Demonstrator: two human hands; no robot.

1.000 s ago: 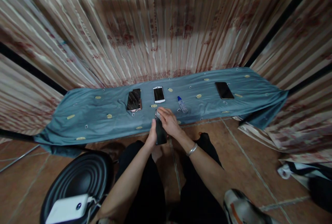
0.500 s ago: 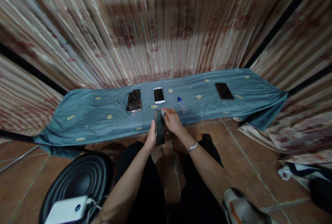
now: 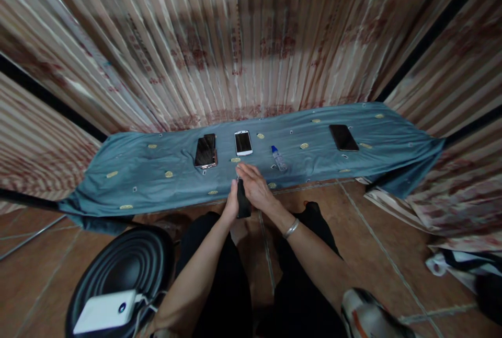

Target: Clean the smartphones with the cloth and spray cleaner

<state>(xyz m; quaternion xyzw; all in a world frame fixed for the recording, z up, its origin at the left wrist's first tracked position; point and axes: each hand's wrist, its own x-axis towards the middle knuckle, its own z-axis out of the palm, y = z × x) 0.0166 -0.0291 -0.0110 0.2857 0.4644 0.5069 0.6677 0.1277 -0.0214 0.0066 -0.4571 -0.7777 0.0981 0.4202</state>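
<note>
A dark smartphone [image 3: 243, 203] is held upright above my knees, at the front edge of the cloth-covered bench. My left hand [image 3: 231, 203] grips it along its left side, thumb against the edge. My right hand [image 3: 257, 187] lies over the phone's upper part, fingers bent together around its top end. Whatever is under those fingers is hidden. Beyond the hands, a white phone [image 3: 243, 142] lies on the cloth. To its right lies a small clear bottle with a blue cap [image 3: 280, 159].
Two overlapping dark phones [image 3: 205, 151] lie left on the blue-green cloth [image 3: 145, 181]; another dark phone [image 3: 344, 138] lies far right. A white power bank [image 3: 105, 311] with a cable rests on a round black stool [image 3: 121, 267]. Striped curtains [image 3: 219, 56] and dark poles surround the bench.
My right hand has moved down and left over the phone, covering more of it. The pale bit seen at its fingertips is now hidden. The view has shifted slightly.
</note>
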